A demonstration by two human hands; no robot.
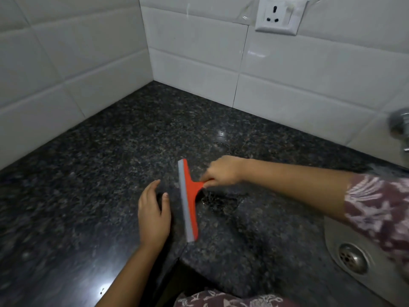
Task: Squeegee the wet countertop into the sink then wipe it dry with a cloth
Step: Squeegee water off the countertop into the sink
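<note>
An orange squeegee (pixel 190 199) with a grey rubber blade stands on the dark speckled granite countertop (pixel 99 173), its blade running near to far. My right hand (pixel 223 171) grips its short handle from the right. My left hand (pixel 153 214) rests flat on the counter just left of the blade, fingers apart, holding nothing. A wet patch (pixel 218 201) glistens right of the squeegee. The steel sink (pixel 332 235) with its round drain (pixel 353 258) lies at the lower right. No cloth is in view.
White tiled walls (pixel 199 52) meet in a corner behind the counter. A wall socket (pixel 278 15) sits high on the right wall. A chrome tap (pixel 400 127) juts in at the right edge. The counter's front edge runs along the bottom left.
</note>
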